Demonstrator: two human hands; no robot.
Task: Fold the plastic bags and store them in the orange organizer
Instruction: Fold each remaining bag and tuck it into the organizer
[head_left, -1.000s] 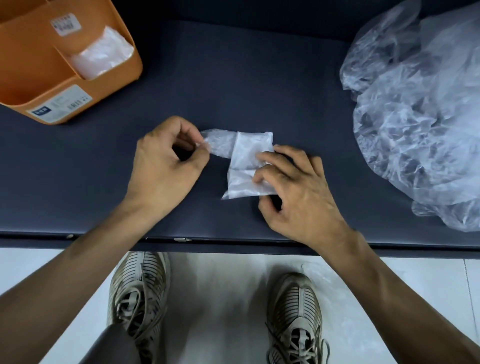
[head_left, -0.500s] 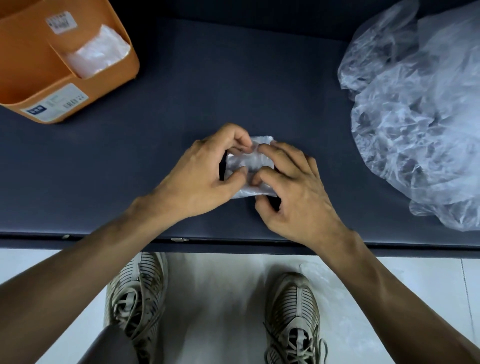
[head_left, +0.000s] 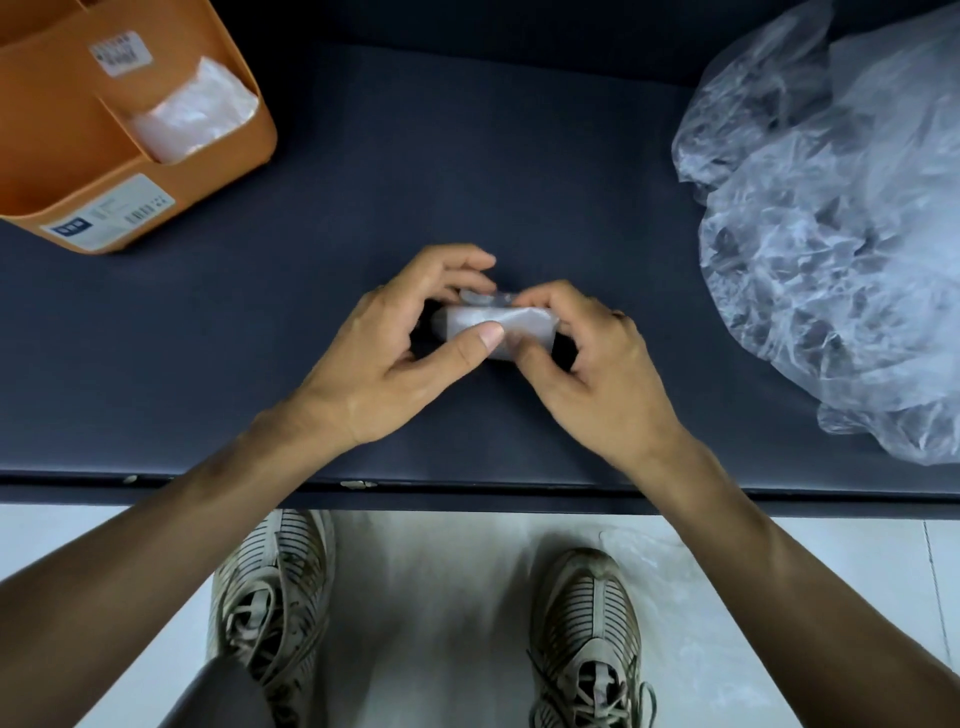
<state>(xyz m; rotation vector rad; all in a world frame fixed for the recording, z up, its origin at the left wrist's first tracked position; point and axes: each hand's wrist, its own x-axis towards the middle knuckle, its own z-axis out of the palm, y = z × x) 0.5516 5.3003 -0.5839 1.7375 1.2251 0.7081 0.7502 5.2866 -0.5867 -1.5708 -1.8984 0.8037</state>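
Hands: we see left hand (head_left: 384, 358) and right hand (head_left: 587, 364) pinching the folded bag (head_left: 498, 325), fingers curled.
Room: bare table (head_left: 467, 156) beyond fingertips.
Organizer: orange organizer (head_left: 228, 156), far left of the fingers, holds folded bags (head_left: 192, 111).

Both forearms (head_left: 156, 561) are bare from the lower frame edge to the wrists, with no sleeve, watch or band on them. The left hand (head_left: 384, 358) and the right hand (head_left: 597, 374) carry no gloves or rings; the left thumbnail is cut short. On the feet are pale mesh running shoes (head_left: 587, 623) with dark ribbed stripes across the toe and upper, grey laces and scuffed, soiled fabric. A dark rounded shape at the bottom edge (head_left: 218, 696) is possibly a trouser knee.
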